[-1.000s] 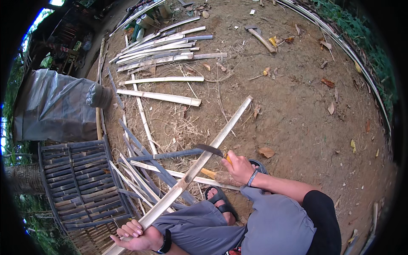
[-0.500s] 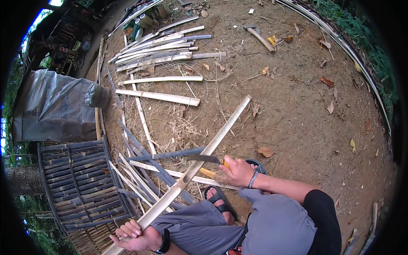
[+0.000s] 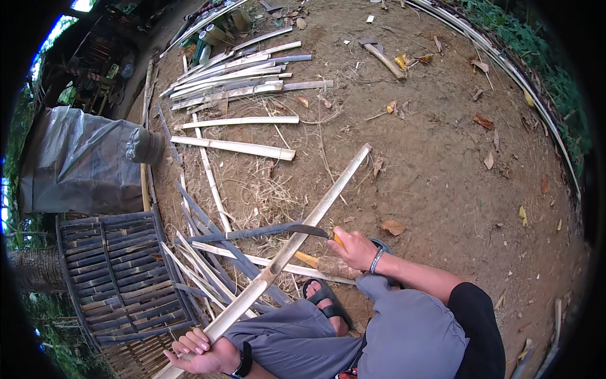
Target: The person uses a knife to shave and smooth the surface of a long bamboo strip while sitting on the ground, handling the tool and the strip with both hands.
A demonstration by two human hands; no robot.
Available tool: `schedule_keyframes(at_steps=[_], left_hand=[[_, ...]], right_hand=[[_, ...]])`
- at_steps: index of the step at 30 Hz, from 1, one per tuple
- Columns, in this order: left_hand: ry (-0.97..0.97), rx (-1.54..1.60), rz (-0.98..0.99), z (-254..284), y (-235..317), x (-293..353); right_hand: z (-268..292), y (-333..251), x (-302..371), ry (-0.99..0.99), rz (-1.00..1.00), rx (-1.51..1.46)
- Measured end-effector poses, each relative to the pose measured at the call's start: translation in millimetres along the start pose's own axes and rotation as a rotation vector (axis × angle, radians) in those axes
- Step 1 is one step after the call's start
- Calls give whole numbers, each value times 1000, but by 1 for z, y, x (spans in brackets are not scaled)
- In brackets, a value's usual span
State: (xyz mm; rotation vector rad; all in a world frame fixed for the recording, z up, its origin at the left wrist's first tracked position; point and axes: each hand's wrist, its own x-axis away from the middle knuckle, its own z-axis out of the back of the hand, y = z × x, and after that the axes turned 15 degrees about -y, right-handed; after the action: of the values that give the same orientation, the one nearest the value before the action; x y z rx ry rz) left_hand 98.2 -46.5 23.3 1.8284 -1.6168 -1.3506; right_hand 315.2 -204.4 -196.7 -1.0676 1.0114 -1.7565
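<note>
A long split bamboo strip (image 3: 249, 297) slants from the lower left to the upper right across my lap, pale hollow side up. Near its lower end my left hand (image 3: 202, 354) is closed round it. My right hand (image 3: 355, 250) grips the yellow-orange handle of a knife (image 3: 309, 230), whose dark blade lies across the strip's upper half. Just below that hand, on the ground, is a thick wooden piece (image 3: 334, 266) with a narrower yellowish end. More bamboo strips (image 3: 196, 268) lie crossed beneath the held one.
Split bamboo strips (image 3: 233, 76) lie in a row ahead on the dirt, with a hatchet-like tool (image 3: 382, 59) to their right. A slatted bamboo rack (image 3: 126, 275) and a plastic-covered stack (image 3: 82, 164) stand left. My sandaled foot (image 3: 328, 303) is near the strip.
My right hand has moved the knife slightly forward along the strip, and the blade now tilts down to the right. My left hand keeps its hold at the lower end.
</note>
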Motion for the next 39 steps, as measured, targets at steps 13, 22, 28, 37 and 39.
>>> schedule_keyframes(at_steps=[13,22,28,37,39], left_hand=[[112,-8,55,5,-3,-8],[19,-36,30,1,-2,-4],[117,-48,3,-7,-1,-3],[100,-4,17,-6,-1,-3],[126,-18,12,-7,-3,-4]], right_hand=[[-3,21,-11,49,-7,-20],[0,32,-10,125,-79,-36],[-2,20,-7,44,-80,-42],[1,23,-7,46,-47,80],[11,28,-14,82,-47,85]])
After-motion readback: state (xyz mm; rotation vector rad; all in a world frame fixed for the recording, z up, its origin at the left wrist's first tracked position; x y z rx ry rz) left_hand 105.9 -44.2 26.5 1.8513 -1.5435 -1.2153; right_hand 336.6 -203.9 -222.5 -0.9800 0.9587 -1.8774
